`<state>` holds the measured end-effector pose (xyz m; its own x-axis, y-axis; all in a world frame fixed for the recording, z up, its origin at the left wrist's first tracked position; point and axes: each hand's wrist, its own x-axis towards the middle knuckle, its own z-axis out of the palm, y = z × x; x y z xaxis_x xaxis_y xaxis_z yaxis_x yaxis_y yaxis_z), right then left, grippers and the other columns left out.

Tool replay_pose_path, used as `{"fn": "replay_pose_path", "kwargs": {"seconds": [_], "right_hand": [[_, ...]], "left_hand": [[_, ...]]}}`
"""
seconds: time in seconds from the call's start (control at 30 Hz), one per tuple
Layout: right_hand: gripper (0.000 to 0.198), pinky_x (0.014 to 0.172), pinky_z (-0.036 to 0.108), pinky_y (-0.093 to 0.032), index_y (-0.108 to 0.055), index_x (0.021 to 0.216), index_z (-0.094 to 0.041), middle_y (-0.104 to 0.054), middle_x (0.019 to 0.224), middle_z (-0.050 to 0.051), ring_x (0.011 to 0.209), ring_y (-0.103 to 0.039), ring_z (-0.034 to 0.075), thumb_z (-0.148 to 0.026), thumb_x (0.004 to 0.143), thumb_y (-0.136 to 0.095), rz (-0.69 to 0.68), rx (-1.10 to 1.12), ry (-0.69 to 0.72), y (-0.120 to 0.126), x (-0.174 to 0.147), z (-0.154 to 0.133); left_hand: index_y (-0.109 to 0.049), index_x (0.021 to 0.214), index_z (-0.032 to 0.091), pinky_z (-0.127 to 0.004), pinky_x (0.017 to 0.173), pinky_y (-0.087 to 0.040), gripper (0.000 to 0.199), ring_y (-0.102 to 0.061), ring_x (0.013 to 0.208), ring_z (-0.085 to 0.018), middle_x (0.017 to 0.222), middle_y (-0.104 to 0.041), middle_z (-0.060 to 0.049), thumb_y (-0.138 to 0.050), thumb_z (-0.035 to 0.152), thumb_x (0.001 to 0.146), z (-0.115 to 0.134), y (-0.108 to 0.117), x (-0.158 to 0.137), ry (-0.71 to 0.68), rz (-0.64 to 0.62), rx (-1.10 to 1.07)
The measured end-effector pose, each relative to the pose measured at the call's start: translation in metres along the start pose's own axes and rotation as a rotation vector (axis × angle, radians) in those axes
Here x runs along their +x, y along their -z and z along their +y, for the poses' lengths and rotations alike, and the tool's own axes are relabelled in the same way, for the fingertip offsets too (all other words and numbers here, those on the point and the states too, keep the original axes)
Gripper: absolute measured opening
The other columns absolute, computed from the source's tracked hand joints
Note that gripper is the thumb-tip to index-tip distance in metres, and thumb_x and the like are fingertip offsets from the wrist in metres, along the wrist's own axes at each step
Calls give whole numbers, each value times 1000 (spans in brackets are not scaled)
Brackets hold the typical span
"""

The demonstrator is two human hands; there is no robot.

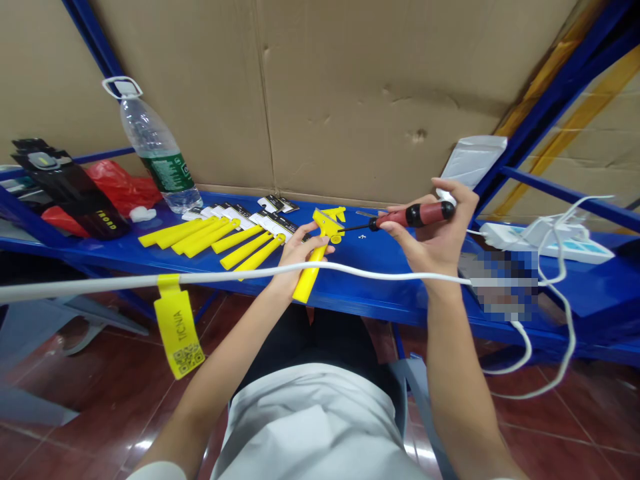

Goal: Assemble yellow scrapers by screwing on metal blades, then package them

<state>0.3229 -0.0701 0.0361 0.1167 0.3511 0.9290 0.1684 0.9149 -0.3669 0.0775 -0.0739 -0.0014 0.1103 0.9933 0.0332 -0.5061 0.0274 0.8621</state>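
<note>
Left hand (pixel 300 257): grip clamped on a yellow plastic T-headed scraper (pixel 307 285), held to the right of the clear plastic bottle with green label (pixel 170 170). Right hand (pixel 445 241): grip closed around a red-and-black-handled screwdriver (pixel 393 220), farther right of the bottle, its shaft directed at the scraper head; contact cannot be determined

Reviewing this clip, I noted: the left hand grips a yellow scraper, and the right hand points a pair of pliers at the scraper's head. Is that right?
Not quite: the tool isn't pliers. The head view shows the right hand pointing a screwdriver at the head of the yellow scraper, which the left hand grips.
</note>
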Motion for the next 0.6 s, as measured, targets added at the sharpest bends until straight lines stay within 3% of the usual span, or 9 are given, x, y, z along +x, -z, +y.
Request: {"fn": "replay_pose_path", "kwargs": {"seconds": [0.1,0.23,0.37,0.6], "right_hand": [[93,97,63,-72,-52,149,-45,-72,100,0,88,-82,33,-49,75,-108,12,-55,-9,0,0,1],[73,104,64,-70,-50,142,-43,-76,105,-1,95,-82,32,-44,87,-99,-33,-33,-6,-3,-1,-4],[57,104,61,-71,-49,133,-38,-79,124,0,108,-85,29,-39,95,-92,-95,83,-2,-6,-2,-8],[71,96,62,-72,-56,130,-38,-80,95,-1,87,-84,33,-42,79,-106,-7,-71,-14,-1,-1,-6]], "left_hand": [[-69,132,22,-22,57,-54,68,-83,82,-21,90,-81,-3,-97,21,70,0,0,0,4,-4,-6],[-69,132,22,-22,58,-55,65,-83,83,-21,90,-81,-3,-96,22,72,0,-1,-2,-8,-7,-2],[-70,133,22,-21,59,-55,66,-83,83,-20,91,-81,-3,-97,23,73,-1,-1,-2,-10,2,0],[-70,131,21,-21,58,-55,62,-82,81,-20,92,-82,-3,-95,21,74,1,-4,-4,-9,-16,3]]}}
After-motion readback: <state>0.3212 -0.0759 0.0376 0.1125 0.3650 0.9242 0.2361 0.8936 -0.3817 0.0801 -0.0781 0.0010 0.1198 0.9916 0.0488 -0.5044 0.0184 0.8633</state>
